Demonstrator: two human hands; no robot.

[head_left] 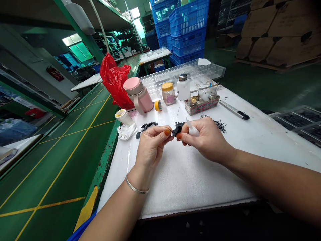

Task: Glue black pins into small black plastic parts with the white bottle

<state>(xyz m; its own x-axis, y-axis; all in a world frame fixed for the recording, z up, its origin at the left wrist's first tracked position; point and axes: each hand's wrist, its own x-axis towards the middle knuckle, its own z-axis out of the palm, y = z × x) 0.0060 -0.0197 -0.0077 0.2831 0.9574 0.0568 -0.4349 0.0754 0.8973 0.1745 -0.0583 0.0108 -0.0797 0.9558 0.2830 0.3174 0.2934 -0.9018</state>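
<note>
Over the middle of the white foam-covered table, my left hand (154, 140) and my right hand (207, 137) meet fingertip to fingertip. Between the thumb and forefinger of my right hand is a small black plastic part (177, 130). The same hand also cradles a small white dropper bottle (192, 129), its thin nozzle pointing up and to the left. My left hand is closed in a pinch on a tiny dark piece at the black part's left end; its shape is mostly hidden by the fingers. Behind the left hand lie several loose black parts (149, 125).
Thin black pins (220, 126) lie beyond my right hand, near a utility knife (234, 110). Farther back stand a small patterned box (202, 106), a white bottle (183, 88), a yellow-lidded jar (168, 94), yellow tape (157, 106) and a pink mug (144, 100). A green conveyor (62, 147) runs along the left.
</note>
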